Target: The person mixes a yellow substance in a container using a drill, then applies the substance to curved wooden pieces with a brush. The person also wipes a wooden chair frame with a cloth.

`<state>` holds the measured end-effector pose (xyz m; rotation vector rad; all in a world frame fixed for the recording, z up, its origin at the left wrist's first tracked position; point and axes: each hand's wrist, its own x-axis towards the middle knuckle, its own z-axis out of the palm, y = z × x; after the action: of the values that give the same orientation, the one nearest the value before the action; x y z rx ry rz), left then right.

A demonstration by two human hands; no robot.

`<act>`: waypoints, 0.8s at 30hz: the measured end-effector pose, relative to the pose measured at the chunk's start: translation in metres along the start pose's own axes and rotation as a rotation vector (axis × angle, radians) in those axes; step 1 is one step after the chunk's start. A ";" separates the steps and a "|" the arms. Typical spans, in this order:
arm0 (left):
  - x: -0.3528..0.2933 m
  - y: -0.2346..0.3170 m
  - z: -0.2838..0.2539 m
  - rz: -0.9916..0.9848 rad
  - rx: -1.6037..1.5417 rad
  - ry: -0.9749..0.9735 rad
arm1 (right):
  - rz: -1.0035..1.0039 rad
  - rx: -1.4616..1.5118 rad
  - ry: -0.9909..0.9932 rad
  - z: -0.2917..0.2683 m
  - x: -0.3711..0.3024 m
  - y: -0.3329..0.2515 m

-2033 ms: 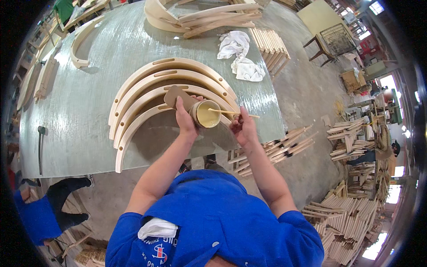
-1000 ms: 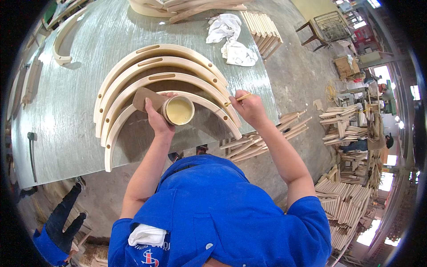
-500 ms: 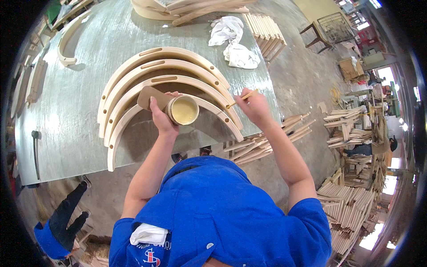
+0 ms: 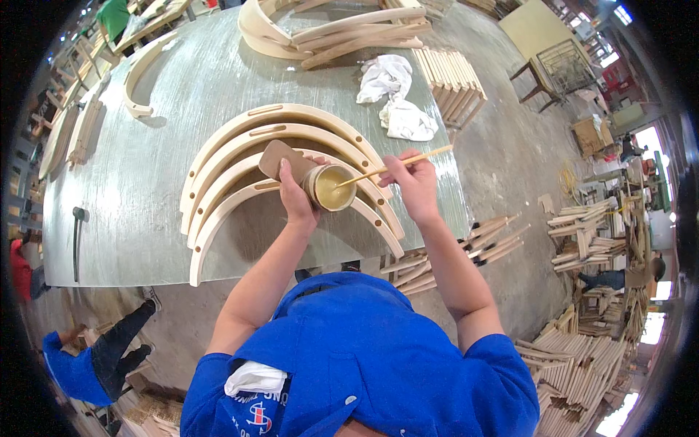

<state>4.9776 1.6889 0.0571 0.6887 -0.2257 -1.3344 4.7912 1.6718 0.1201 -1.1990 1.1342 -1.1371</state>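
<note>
My left hand (image 4: pixel 298 200) is wrapped round a small round tub (image 4: pixel 336 188) of pale yellow, creamy liquid. A flat brown piece with rounded corners (image 4: pixel 275 156) is held against the tub by the same hand, under my thumb. Between the fingers of my right hand (image 4: pixel 413 191) is a thin wooden stick (image 4: pixel 429 154), its lower tip in the liquid. Beneath both hands, several curved wooden rails (image 4: pixel 207 188) lie nested in arcs on the table. They have slots near the middle and round holes toward the ends; my left hand and the tub partly cover the nearer ones.
White cloths (image 4: pixel 408 120) lie on the grey-green table (image 4: pixel 131 240) at the right. More curved wooden parts (image 4: pixel 349 33) are at its far side, and a hammer-like tool (image 4: pixel 79 244) at the left. Wood stacks (image 4: pixel 575 357) fill the right floor. A co-worker in blue (image 4: pixel 87 371) is lower left.
The stick has gone from a hole in one curved rail to the liquid in the tub. The view has shifted a little, and both hands are closer together.
</note>
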 end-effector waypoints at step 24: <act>0.033 0.004 0.003 0.060 -0.114 0.190 | 0.002 0.150 0.155 -0.050 0.059 0.029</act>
<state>4.9871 1.6569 0.0544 0.7014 -0.0170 -1.2069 4.7479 1.6101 0.0879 -1.0073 1.1439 -1.3078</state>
